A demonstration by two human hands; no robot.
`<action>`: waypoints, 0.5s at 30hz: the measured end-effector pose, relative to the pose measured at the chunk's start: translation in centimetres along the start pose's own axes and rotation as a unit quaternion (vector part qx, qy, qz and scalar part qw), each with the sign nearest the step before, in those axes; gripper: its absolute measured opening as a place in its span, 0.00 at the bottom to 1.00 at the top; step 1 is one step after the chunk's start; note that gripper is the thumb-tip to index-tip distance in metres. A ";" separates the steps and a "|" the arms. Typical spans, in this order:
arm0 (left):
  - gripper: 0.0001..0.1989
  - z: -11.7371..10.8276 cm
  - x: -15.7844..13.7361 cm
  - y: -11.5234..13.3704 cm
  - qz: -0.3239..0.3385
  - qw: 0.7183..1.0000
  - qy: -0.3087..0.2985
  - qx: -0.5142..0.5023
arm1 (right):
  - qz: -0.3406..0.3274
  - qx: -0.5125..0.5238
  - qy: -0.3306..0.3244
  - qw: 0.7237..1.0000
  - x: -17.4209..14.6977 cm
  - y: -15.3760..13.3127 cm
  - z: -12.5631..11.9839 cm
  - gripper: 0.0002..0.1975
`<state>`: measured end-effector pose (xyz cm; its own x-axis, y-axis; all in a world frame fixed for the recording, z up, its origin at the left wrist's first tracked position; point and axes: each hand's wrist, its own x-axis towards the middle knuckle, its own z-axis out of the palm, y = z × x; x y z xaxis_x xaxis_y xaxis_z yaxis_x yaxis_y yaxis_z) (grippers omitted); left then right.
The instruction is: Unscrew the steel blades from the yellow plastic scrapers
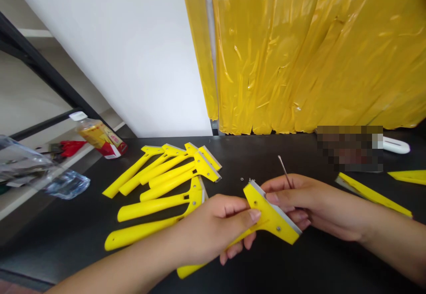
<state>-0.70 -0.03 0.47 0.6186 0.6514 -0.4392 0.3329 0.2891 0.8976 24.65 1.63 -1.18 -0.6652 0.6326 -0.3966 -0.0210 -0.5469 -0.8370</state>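
Note:
My left hand point(229, 223) is closed around the neck of a yellow scraper point(273, 220), its thumb pressing on the flat head. One screw shows near the head's lower corner, and a dark hole sits near the upper corner. My right hand point(299, 200) pinches the metal strip along the head's edge. A thin metal rod point(284, 169) also sticks up from between its fingers; the rod's lower part is hidden. To the left lie several similar yellow scrapers point(173, 183) with their heads toward the right. Just beyond the held head, tiny metal pieces point(242, 179) rest on the black table point(253, 156).
A drink bottle point(101, 136) and a clear plastic bottle point(66, 183) are at the left, near a shelf point(20, 196). More yellow scraper parts point(376, 194) lie at the right, near a white object point(396, 145). Yellow plastic sheeting point(299, 63) hangs behind the table.

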 end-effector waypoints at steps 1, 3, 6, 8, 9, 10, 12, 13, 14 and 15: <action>0.26 0.0 0.0 0.0 0.000 1.000 -0.001 -0.001 | 0.000 -0.002 -0.002 1.000 0.0 0.0 0.0 0.19; 0.26 -0.1 0.0 0.1 -0.001 1.000 -0.005 -0.004 | -0.008 -0.002 0.001 1.000 0.1 0.1 0.0 0.19; 0.25 -0.3 0.0 0.1 -0.002 1.000 -0.024 -0.016 | -0.020 0.026 0.007 0.999 0.3 0.4 0.2 0.18; 0.24 -0.3 0.0 0.1 -0.004 0.998 -0.049 -0.042 | -0.019 0.039 0.008 0.999 0.6 0.6 0.4 0.19; 0.24 -0.3 0.1 0.0 -0.007 0.996 -0.063 -0.060 | -0.014 0.037 0.007 0.999 0.7 0.8 0.5 0.18; 0.24 -0.3 0.1 -0.1 -0.009 0.994 -0.077 -0.080 | -0.009 0.030 0.007 0.999 0.8 0.9 0.6 0.18; 0.24 -0.2 0.1 -0.3 -0.015 0.987 -0.105 -0.117 | -0.002 0.020 0.009 1.000 1.0 1.3 0.8 0.17; 0.25 -0.1 0.1 -0.4 -0.018 0.984 -0.115 -0.134 | 0.000 0.017 0.010 1.000 1.0 1.4 0.8 0.18; 0.25 -0.1 0.1 -0.5 -0.022 0.981 -0.121 -0.148 | 0.001 0.016 0.011 1.000 1.0 1.6 0.9 0.18; 0.25 0.0 0.1 -0.5 -0.025 0.979 -0.125 -0.159 | 0.000 0.016 0.014 1.000 1.0 1.7 1.0 0.19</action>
<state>-0.83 -0.09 -0.02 0.7751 0.4499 -0.4437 0.1540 0.5465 0.8232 23.22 0.79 -2.64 -0.6442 0.6472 -0.4076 -0.0451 -0.5642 -0.8244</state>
